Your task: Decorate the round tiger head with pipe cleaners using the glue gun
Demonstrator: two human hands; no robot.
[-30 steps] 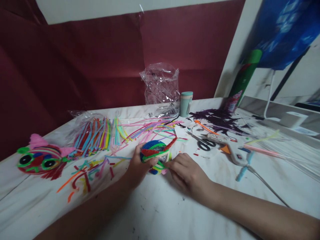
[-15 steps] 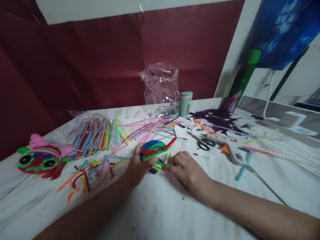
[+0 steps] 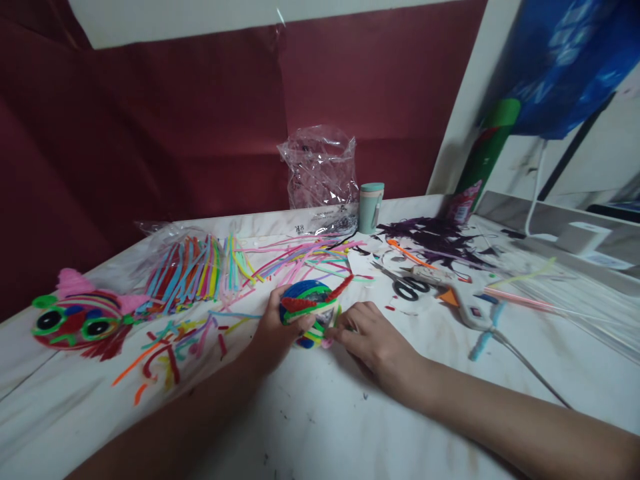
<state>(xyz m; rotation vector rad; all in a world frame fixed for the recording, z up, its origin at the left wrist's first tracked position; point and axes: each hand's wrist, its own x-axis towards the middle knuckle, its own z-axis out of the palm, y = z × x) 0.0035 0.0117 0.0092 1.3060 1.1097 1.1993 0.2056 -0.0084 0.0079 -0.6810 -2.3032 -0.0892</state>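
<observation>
My left hand (image 3: 283, 327) is wrapped round the left side of a small rounded craft piece (image 3: 309, 293), covered in blue, green, red and yellow pipe cleaners. A red fuzzy strip (image 3: 341, 287) sticks up from its right side. At the lower right of the piece, my right hand (image 3: 373, 337) has its fingertips pinched together against the surface. Whatever lies between those fingers is too small to make out. To the left, a finished-looking pink fish-like craft (image 3: 75, 320) with big black-and-white eyes rests on the table.
Cut pipe cleaner bits (image 3: 173, 350) lie left of my hands, with a bag of whole pipe cleaners (image 3: 187, 270) behind. Scissors (image 3: 407, 285) and a corded glue gun (image 3: 467, 303) lie to the right. A green cup (image 3: 371, 208) and purple shreds (image 3: 435, 240) are farther back.
Hardly anything differs. The right fingers have shifted very slightly at the craft piece's edge, while the left hand keeps its hold. The whole view has moved a little.
</observation>
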